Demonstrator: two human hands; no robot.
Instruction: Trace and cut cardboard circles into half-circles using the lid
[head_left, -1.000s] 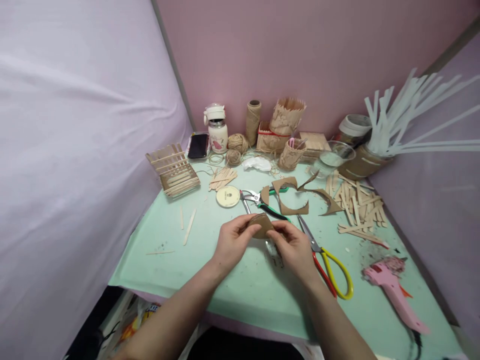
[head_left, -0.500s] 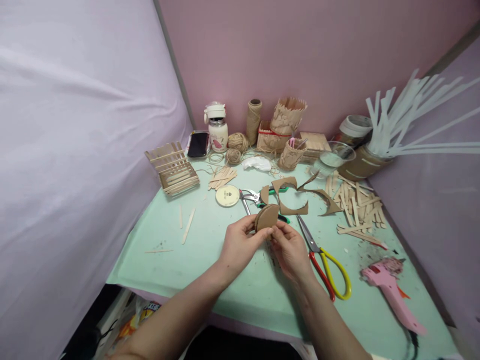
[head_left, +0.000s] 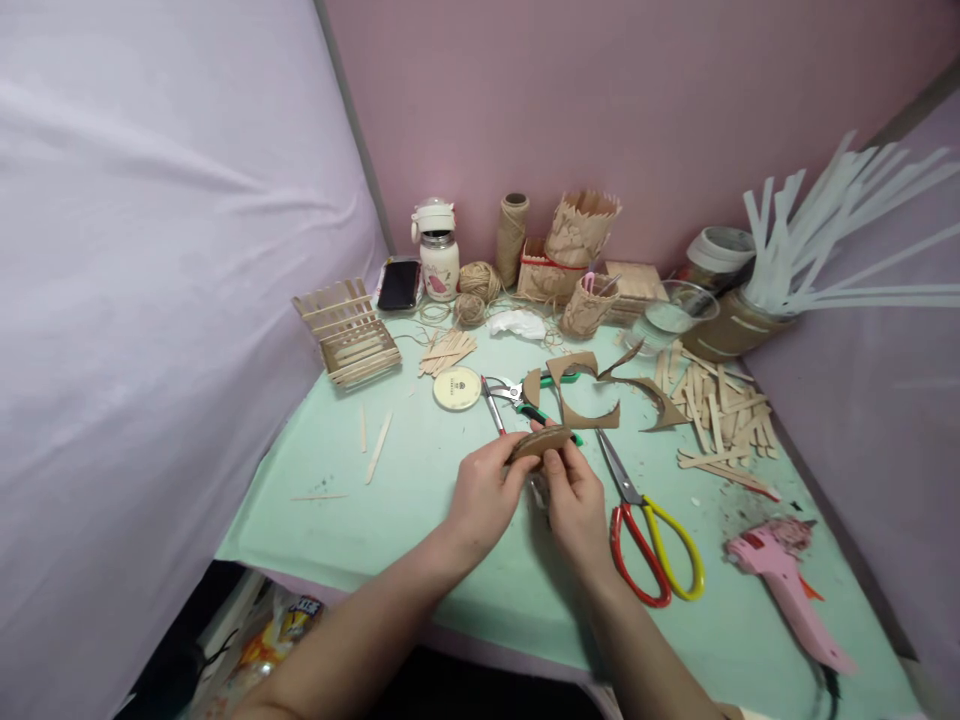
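Between my two hands I hold round cardboard discs [head_left: 541,443], stacked together and tipped so that their edge faces me. My left hand [head_left: 487,490] pinches the stack at its left side. On the right side, my right hand [head_left: 576,490] grips it with the thumb on the near face and fingers behind. Just beyond lie green-handled pruning shears [head_left: 531,408], a pen [head_left: 493,405] and a round cream lid [head_left: 457,388]. Cut cardboard scraps [head_left: 589,420] with curved edges rest behind my right hand. Scissors [head_left: 637,505] with one red and one yellow handle lie to its right.
A pink glue gun [head_left: 787,590] lies at the right, below a heap of craft sticks [head_left: 720,410]. A stick-built rack [head_left: 352,335] stands at the left. Along the back are a bottle [head_left: 439,265], twine balls [head_left: 478,284] and a clear plastic cup [head_left: 671,318].
The cardboard discs have tilted from showing their broad face to nearly edge-on. My right hand has turned and shifted its hold on them, and the view has moved slightly.
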